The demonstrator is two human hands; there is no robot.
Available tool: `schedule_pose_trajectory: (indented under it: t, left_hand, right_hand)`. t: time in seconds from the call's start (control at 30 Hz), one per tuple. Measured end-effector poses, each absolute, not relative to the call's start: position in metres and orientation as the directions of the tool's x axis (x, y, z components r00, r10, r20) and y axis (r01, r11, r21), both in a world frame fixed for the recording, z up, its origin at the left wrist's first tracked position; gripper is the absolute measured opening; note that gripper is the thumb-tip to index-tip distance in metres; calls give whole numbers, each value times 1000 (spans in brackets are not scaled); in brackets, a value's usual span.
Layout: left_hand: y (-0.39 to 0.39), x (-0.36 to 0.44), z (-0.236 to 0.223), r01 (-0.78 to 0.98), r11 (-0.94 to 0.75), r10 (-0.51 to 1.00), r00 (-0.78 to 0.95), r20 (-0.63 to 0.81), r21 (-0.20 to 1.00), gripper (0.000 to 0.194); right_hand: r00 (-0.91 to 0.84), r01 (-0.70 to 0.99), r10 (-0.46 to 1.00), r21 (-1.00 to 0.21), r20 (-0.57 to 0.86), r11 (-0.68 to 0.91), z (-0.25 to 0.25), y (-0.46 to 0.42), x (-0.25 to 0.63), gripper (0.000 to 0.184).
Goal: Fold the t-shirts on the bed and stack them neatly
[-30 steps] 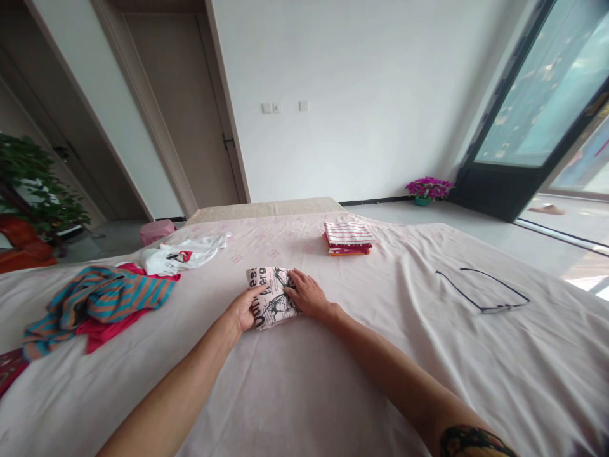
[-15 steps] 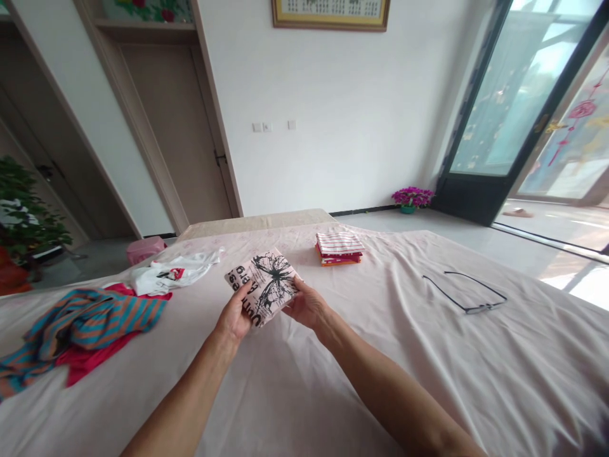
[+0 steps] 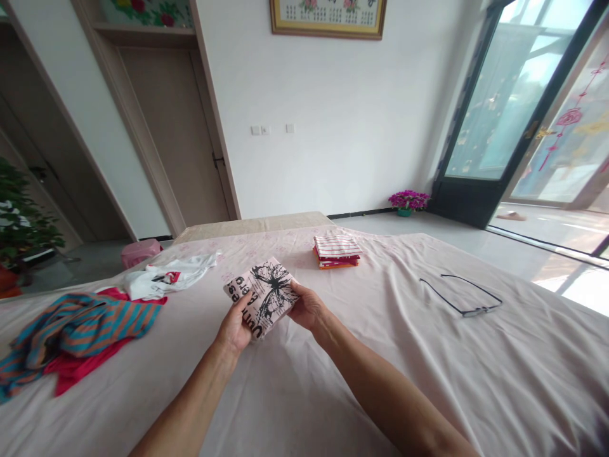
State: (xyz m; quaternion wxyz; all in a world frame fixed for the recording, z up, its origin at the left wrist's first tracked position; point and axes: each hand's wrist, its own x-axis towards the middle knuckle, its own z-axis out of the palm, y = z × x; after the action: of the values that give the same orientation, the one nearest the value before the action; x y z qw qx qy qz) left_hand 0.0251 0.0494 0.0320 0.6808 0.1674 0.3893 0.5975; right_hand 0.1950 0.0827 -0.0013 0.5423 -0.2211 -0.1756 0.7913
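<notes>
A folded pale garment with black print and lettering (image 3: 262, 295) is held up off the bed between both hands. My left hand (image 3: 235, 330) grips its near left edge, thumb on top. My right hand (image 3: 307, 308) holds its right side with fingers curled under it. A small stack of folded clothes, striped on top (image 3: 337, 249), lies farther back on the pink sheet (image 3: 380, 355).
A teal-and-orange striped garment over a red one (image 3: 78, 324) and a white printed shirt (image 3: 166, 277) lie unfolded at the left. A black wire hanger (image 3: 461, 295) rests at the right. Beyond the bed are a door, a pink bin (image 3: 139, 252), potted flowers (image 3: 408, 201) and glass doors.
The folded printed garment, first pressed flat on the bed under both hands, has been lifted and is now held tilted up. The view has tipped upward.
</notes>
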Motion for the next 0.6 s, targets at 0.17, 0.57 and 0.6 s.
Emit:
schedule_pose_trajectory:
  t: [0.17, 0.57, 0.6]
  left_hand:
    - [51, 27, 23, -641, 287, 938, 39, -343, 712, 41]
    - [78, -2, -12, -499, 267, 959, 50, -280, 824, 41]
    - [79, -6, -15, -483, 244, 964, 31, -263, 841, 42]
  right_hand:
    - [-330, -762, 924, -525, -191, -380, -4, 81, 194, 26]
    - [-53, -856, 994, -508, -97, -95, 34, 138, 262, 25]
    - [1, -856, 996, -514, -90, -45, 45, 147, 273, 24]
